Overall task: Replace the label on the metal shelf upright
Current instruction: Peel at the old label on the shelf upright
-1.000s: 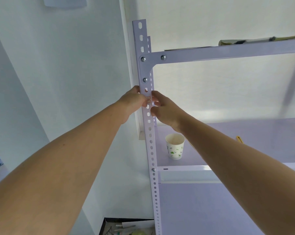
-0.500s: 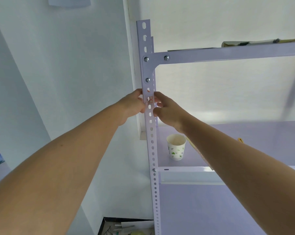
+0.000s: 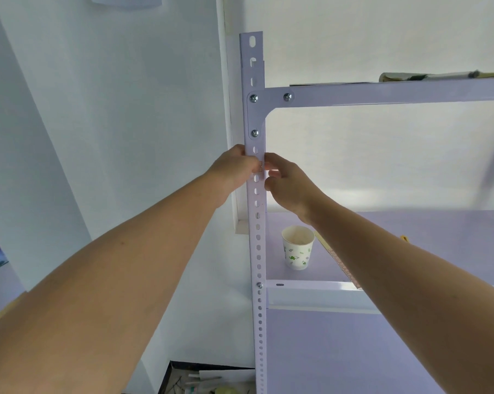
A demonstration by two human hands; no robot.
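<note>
The white perforated metal upright point(image 3: 257, 251) rises through the middle of the head view, bolted to the shelf frame. A small label point(image 3: 259, 166) with dark marks sits on its front face, just below the lowest corner bolt. My left hand point(image 3: 234, 170) grips the upright's left edge there, its thumb lying over the left part of the label. My right hand point(image 3: 287, 182) comes in from the right side, fingers curled, and pinches the label's right edge against the upright. Most of the label is hidden by my fingers.
A paper cup point(image 3: 297, 247) with green print stands on the purple shelf point(image 3: 410, 251) right of the upright. A yellowish ruler-like strip point(image 3: 339, 260) lies beside it, partly under my right forearm. The top shelf beam point(image 3: 382, 93) carries flat items. A dark box point(image 3: 206, 379) of odds sits below.
Both hands stay at the same spot on the upright. My left thumb has slid further over the label, so less of it shows than before.
</note>
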